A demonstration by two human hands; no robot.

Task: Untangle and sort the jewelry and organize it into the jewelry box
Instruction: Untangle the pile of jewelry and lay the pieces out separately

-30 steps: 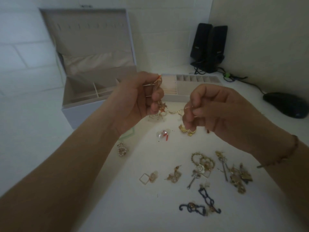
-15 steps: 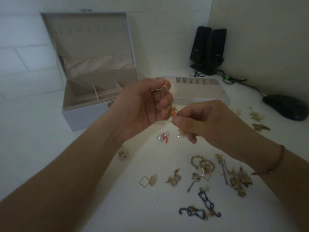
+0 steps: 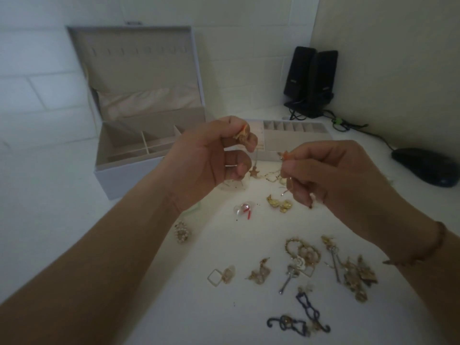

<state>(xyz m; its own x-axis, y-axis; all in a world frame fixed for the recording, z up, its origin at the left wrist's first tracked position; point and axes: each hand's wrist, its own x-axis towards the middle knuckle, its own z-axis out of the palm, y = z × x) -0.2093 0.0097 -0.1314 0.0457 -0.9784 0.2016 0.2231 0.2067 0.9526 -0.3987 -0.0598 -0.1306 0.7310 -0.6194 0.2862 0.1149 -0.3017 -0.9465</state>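
With the left hand (image 3: pixel 214 155) pinching one orange earring (image 3: pixel 242 133) and the right hand (image 3: pixel 321 170) its mate (image 3: pixel 286 155), the person does best easing them apart slowly so no hook snags.

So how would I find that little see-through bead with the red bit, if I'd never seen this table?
Start at the open grey jewelry box at the back left, then come forward past the person's left hand. Just beneath and between the two raised hands, on the white table, lies the clear bead with the red stick. Its neighbours are gold-coloured; it alone is glassy and red.
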